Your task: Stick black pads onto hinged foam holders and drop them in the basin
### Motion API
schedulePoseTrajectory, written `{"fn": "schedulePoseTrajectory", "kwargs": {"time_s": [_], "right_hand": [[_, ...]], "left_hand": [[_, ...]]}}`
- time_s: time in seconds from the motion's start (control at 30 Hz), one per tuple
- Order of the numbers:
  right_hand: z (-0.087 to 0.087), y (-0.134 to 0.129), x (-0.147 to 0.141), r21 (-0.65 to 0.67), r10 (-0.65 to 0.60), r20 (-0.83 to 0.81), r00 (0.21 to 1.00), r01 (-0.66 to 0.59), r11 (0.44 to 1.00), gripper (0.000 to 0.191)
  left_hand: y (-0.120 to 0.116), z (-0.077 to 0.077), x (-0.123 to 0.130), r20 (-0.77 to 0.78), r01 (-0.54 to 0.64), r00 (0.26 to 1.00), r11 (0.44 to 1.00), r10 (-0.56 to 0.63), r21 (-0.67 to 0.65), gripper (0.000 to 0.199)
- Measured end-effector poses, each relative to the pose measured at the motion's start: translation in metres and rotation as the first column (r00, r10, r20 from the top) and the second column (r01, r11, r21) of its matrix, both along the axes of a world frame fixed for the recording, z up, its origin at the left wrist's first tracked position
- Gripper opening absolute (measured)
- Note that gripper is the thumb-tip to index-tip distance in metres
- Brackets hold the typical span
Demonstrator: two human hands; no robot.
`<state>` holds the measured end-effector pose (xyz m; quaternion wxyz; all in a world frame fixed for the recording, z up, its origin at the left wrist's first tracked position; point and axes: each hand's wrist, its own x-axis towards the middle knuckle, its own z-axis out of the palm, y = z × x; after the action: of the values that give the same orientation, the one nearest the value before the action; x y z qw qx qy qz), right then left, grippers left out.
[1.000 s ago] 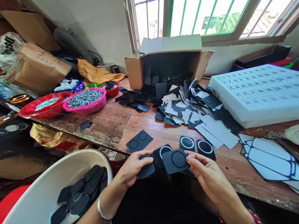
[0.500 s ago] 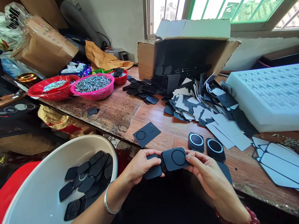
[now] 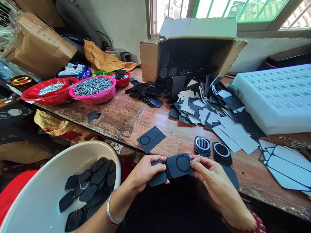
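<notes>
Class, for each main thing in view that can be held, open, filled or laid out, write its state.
Left hand: gripping
Right hand: pinching
Two-panel black piece: unfolded, in both hands
Dark ringed sheet: lying on the table
Mesh-faced pads: ring side up
Cardboard box: open
Pink basket: heaped with metal pieces
White tub: partly filled with dark pieces

Fingers (image 3: pixel 157 168) partly hide the black hinged piece (image 3: pixel 177 167); the tub (image 3: pixel 31 200) is cropped.

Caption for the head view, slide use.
Left hand and right hand hold a dark two-panel piece at a wooden bench, near a cream tub.
</notes>
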<state>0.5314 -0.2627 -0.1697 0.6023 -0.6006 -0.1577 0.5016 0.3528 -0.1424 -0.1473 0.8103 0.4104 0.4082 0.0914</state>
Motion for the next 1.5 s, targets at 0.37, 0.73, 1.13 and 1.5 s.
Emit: {"fn": "schedulePoseTrajectory", "kwargs": {"time_s": [0.37,0.73,1.13,1.5], "right_hand": [[-0.006,-0.003,0.003,-0.013,0.03,0.025,0.999,-0.03,0.999,0.034],[-0.001,-0.003,0.003,-0.031,0.031,0.012,0.999,-0.031,0.999,0.034],[-0.002,-0.001,-0.003,0.007,0.024,0.059,0.998,-0.025,1.0,0.036],[0.004,0.001,-0.011,0.033,-0.051,0.235,0.971,0.045,0.998,0.04]], "left_hand": [[0.001,-0.003,0.001,-0.006,0.011,1.0,1.0,-0.011,0.001,0.036],[0.002,-0.007,-0.001,-0.006,0.006,1.0,1.0,-0.006,-0.02,0.04],[0.0,-0.004,0.001,-0.064,-0.082,0.995,0.996,0.081,-0.021,0.057],[-0.003,-0.003,0.002,-0.079,-0.107,0.99,0.989,0.115,0.107,0.039]]}}
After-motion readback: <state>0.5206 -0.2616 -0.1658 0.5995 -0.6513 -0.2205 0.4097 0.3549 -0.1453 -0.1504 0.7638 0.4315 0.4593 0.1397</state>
